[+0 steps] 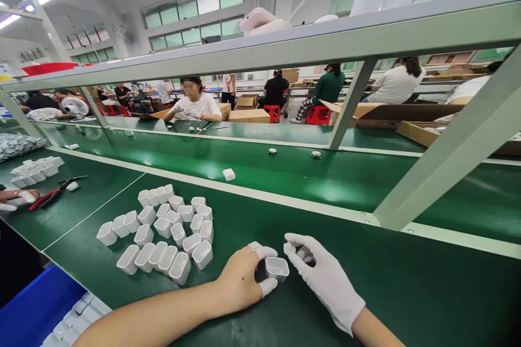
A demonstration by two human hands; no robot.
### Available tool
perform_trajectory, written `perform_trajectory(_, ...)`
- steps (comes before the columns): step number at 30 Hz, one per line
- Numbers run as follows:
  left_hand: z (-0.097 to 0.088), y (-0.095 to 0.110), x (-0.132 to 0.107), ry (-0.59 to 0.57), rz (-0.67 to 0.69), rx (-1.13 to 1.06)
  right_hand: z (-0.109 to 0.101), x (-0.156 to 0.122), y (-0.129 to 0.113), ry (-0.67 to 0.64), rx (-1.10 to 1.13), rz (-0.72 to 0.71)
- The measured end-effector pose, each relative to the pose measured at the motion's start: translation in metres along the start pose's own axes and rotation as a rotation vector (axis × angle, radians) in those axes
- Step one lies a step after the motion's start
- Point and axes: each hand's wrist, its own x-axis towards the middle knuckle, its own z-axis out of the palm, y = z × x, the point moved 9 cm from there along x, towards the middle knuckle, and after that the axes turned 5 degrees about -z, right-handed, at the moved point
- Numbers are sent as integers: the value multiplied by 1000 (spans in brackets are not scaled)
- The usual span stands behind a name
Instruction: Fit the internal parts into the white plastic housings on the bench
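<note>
My left hand (244, 279), bare but for white finger cots, pinches a small white open plastic case (277, 268) that rests on the green bench. My right hand (321, 276) wears a white glove and curls its fingers around a small part (303, 254) just right of the case; I cannot make out what that part is. A cluster of several identical white cases (171, 233) lies to the left of my hands.
A green conveyor belt (285, 173) runs behind the bench, carrying one white case (229, 174). A grey metal frame post (443, 157) slants down at right. A blue bin (36, 303) sits at the lower left. A person's hand and red pliers (49, 196) lie at the left. Workers sit beyond.
</note>
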Motion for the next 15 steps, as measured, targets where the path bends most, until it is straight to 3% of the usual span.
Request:
perform_trajectory(4, -6, 3, 0, 33, 4, -76, 3, -3, -6, -25, 220, 35)
perform_trajectory(12, -15, 6, 3, 88, 59, -96, 16, -6, 3, -66, 355, 194)
perform_trajectory(15, -15, 3, 5, 75, 39, -107, 17, -6, 5, -45, 400, 184)
